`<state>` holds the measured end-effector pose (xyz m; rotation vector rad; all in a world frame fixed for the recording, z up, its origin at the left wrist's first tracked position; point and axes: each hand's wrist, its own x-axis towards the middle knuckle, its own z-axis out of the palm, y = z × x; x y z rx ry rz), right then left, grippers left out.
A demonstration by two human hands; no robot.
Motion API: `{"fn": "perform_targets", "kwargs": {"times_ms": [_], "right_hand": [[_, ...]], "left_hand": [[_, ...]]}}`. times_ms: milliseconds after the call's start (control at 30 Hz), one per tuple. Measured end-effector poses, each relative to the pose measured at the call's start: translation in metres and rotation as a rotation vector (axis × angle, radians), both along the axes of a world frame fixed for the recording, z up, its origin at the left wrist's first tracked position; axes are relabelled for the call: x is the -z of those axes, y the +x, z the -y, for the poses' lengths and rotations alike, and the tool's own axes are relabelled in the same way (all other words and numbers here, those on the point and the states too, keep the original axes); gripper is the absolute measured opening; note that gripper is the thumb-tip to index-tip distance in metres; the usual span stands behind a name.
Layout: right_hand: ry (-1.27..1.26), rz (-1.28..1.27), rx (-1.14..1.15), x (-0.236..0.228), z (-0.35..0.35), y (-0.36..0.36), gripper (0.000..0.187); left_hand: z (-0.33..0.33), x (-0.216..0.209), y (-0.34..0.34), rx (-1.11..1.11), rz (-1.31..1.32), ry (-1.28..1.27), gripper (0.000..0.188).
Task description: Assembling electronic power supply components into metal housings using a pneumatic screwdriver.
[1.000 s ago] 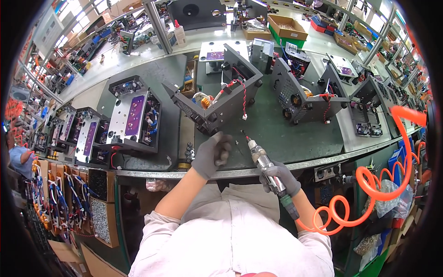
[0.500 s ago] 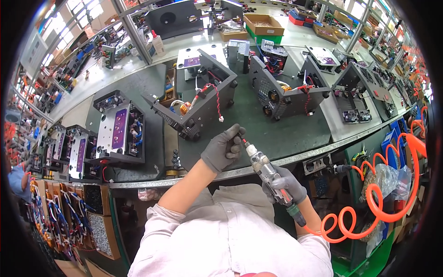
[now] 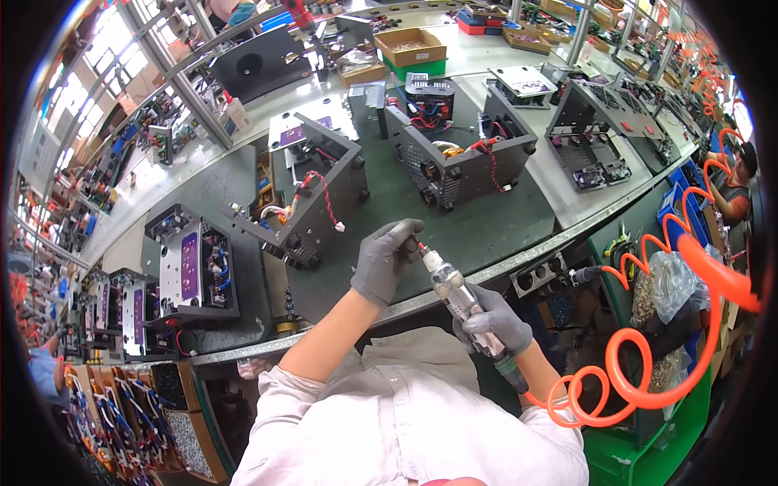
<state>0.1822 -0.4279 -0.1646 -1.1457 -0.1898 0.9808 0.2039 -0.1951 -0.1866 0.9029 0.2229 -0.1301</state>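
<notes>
gripping the air screwdriver in the gloved right hand, with fingers wrapped round the barrel. curling the gloved left hand at its nose end, with tips drawn in narrow beside the red-collared bit; cannot tell whether touching it, or pinching something as small as a screw.

at risk, by judgement: a nipped glove fingertip, from triggering the driver with left fingers so close to the bit; a dropped small part, from a pinch made clumsy by fabric; a driver pulled off line, from tension in the orange coiled hose, right of the right fingers. likely to snag if brushed: the red-and-black twisted lead, left of the left fingertips.

beyond the fingertips, on the dark green mat: the left open housing and the right open housing, both apart from the bit, with upright walls partly barring the way in. far left of the left fingers, units with purple boards. far ahead, a cardboard box above a green bin. under the driver, the metal bench edge. far right of the right fingers, past a clear bag, a co-worker.
</notes>
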Motion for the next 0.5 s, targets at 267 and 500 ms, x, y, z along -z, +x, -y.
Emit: {"fn": "perform_targets", "kwargs": {"times_ms": [267, 500], "right_hand": [[-0.103, 0.275, 0.204, -0.004, 0.021, 0.013, 0.066], [-0.074, 0.180, 0.314, 0.038, 0.048, 0.028, 0.062]], "left_hand": [[0.026, -0.011, 0.046, -0.299, 0.474, 1.252, 0.040], [0.036, -0.086, 0.156, 0.233, 0.648, 2.015, 0.054]]}}
